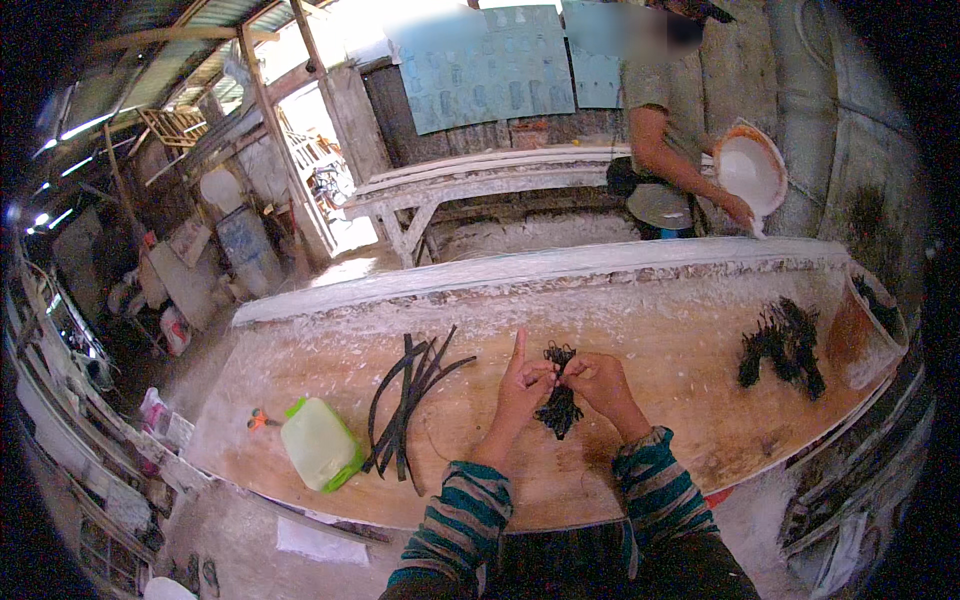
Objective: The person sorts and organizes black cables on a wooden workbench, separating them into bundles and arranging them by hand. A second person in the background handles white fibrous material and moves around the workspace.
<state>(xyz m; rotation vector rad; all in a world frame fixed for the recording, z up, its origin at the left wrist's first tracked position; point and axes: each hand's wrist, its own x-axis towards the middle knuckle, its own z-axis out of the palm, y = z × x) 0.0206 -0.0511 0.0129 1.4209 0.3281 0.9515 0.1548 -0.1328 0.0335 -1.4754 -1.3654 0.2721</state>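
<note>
Your left hand (520, 385) and right hand (597, 380) meet over the middle of the wooden workbench (690, 400), near its front edge. Both pinch a small bundle of dark strands (560, 395) between fingertips; your left forefinger points up. Black rubber strips (410, 400) and a pale plastic jug (320, 443) lie toward the left end. A dark pile (783, 345) sits near the right end. Beyond the far edge, another person holds a white bowl (752, 170).

Daylit shed, doorway glare (fisheye rim dark, warped).
</note>
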